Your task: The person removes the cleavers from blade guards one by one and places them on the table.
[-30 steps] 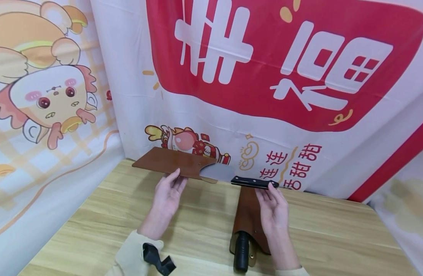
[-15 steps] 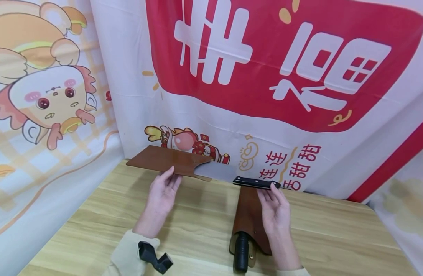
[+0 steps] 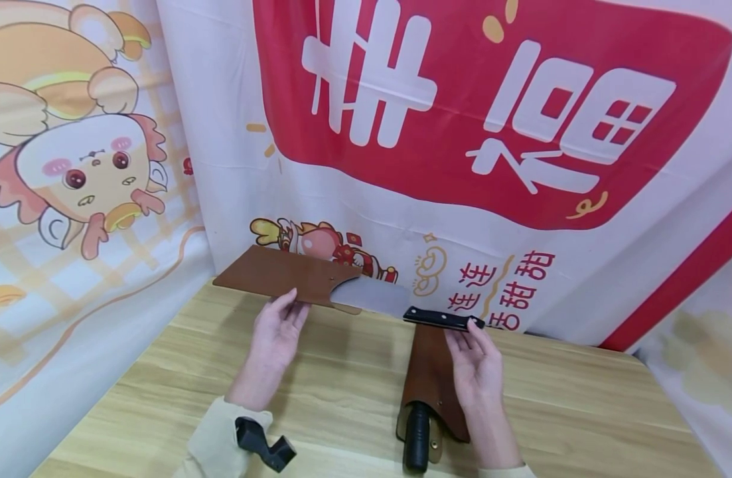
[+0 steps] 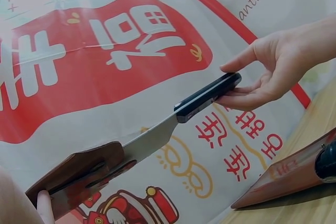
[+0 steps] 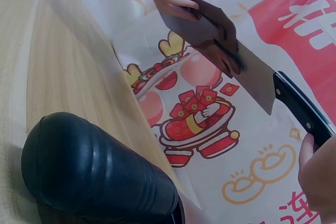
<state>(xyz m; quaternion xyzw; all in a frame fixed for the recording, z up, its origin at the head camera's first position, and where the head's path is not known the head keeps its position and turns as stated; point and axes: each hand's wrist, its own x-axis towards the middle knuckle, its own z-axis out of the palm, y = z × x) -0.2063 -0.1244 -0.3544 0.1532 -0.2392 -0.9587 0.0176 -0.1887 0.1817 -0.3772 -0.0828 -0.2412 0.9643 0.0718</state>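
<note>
Brown sheath point(image 3: 282, 273) drawn farther off the blade point(image 3: 377, 294) – left hand point(image 3: 276, 333) pinching it, right hand point(image 3: 478, 370) gripping the black handle point(image 3: 437, 317)

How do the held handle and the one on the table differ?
The held handle has rivets; the table handle is ridged. The right hand grips the held handle; no hand holds the table handle. Bare blade shows beside the held handle, none beside the table handle. Both are black.
</note>
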